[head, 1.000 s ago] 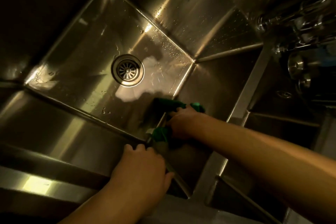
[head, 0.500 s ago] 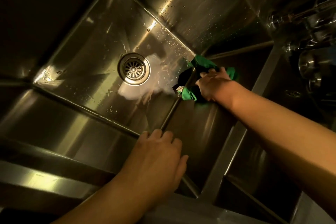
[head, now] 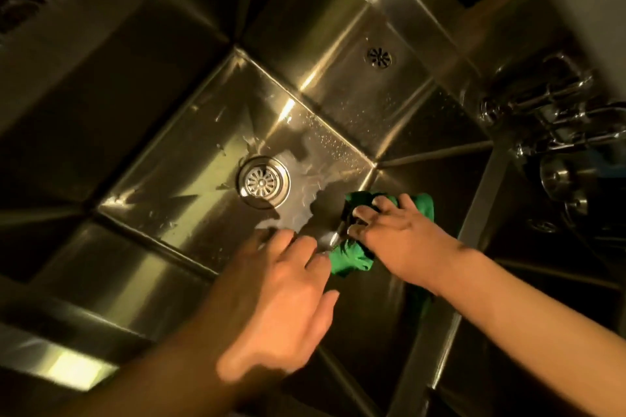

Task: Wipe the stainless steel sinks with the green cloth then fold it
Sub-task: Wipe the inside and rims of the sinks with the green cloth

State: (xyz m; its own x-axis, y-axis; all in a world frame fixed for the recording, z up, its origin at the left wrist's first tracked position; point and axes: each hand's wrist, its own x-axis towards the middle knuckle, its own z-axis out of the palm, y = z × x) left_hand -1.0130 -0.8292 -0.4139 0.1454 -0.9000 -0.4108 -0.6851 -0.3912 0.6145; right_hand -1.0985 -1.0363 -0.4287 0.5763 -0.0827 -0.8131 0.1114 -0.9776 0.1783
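Since the frame half a second back, the green cloth (head: 352, 259) has come away from the far right corner of the sink (head: 176, 186) floor. It now sits lower along the seam between floor and right wall, closer to the person. Right hand (head: 406, 237) has travelled with it. Left hand (head: 284, 294) has reached forward from the near corner. Camera has also tilted, so the drain (head: 263, 182) sits lower in the picture.

Head view, only view:
- Right hand: back of the hand up, fingers (head: 382, 203) spread and laid on the bunched cloth, pressing it against the seam. No closed fist. Cannot tell whether the thumb tucks under the fabric.
- Cloth: crumpled, green showing above the fingers and below the palm, touching the steel.
- Left hand: motion-blurred, fingers extended and relaxed, grasping nothing. Fingertips lie just beside the lower end of the cloth; contact cannot be told.
- Sink floor: wet, with a bright smeared patch between drain and cloth, and droplets on the far wall.
- Overflow grille (head: 379, 57) on the far wall, well apart from the hands.
- Tap fittings (head: 542, 112) at upper right, beyond the divider rim (head: 481, 206).
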